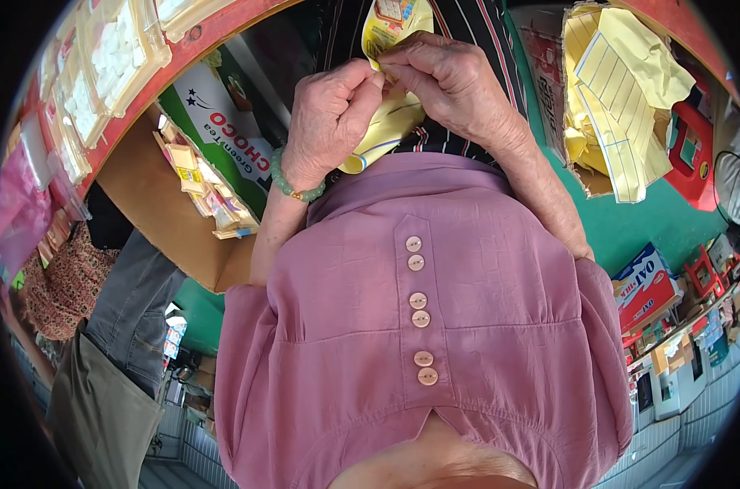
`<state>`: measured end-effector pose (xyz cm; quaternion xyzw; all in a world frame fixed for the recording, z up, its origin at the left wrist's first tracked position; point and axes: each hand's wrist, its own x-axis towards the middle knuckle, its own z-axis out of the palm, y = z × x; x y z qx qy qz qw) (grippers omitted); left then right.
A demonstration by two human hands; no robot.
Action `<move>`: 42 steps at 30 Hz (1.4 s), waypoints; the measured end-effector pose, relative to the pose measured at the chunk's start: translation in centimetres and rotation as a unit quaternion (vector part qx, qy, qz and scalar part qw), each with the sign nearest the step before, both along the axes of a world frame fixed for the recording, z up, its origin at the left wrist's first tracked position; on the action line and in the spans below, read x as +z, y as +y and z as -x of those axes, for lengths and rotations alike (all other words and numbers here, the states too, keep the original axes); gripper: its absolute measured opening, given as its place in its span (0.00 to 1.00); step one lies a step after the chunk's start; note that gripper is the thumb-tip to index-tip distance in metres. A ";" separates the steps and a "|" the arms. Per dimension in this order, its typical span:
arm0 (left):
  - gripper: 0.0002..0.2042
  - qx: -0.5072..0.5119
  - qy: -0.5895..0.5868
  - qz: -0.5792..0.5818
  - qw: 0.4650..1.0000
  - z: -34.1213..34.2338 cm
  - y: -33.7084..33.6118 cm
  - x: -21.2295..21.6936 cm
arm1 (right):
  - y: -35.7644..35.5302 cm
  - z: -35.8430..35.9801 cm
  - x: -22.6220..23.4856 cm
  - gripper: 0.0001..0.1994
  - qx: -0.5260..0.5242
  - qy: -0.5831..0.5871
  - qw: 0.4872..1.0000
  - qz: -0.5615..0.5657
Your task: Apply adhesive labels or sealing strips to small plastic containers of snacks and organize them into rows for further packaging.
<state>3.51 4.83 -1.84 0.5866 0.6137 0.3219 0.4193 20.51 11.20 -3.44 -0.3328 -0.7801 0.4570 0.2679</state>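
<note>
Above my lap, both hands come together on a strip of yellow printed paper (386, 129). It is a thin, flexible sheet, with a coloured printed end above my fingers and a paler end with blue lines hanging below them. My left hand (333, 118), with a green bead bracelet (295, 184) at its wrist, pinches the paper between thumb and forefinger. Close beside it, my right hand (447, 81) is closed on the same paper, fingers bent inward. The exact spot between the fingertips is mostly hidden.
At left stands an open cardboard box (162, 196) with small flat pieces in it. A red-edged table (146, 90) carries trays of white pieces (117, 53). At right, a carton holds crumpled yellow lined paper (631, 90), beside a red plastic object (693, 151). Another person's legs (134, 301) show at left.
</note>
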 end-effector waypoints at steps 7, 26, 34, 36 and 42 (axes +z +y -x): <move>0.05 0.014 -0.023 0.000 1.000 -0.4 -0.2 -0.4 | 0.0 -0.4 -0.9 0.08 0.004 0.021 0.997 0.080; 0.05 -0.020 0.004 0.000 1.000 -0.1 -0.1 0.1 | 0.3 -0.5 -0.4 0.07 0.018 -0.009 0.992 0.128; 0.06 0.010 -0.059 0.032 0.998 -0.2 -0.6 -0.9 | -0.5 0.3 -0.5 0.05 -0.016 -0.013 0.999 -0.027; 0.07 0.032 -0.106 0.029 0.993 -0.1 -0.7 -1.1 | -0.6 0.5 -0.5 0.06 -0.019 -0.007 1.000 -0.022; 0.10 0.088 -0.181 0.116 0.973 -0.4 -0.7 -0.8 | -0.5 0.5 -0.5 0.06 -0.022 -0.010 1.000 -0.002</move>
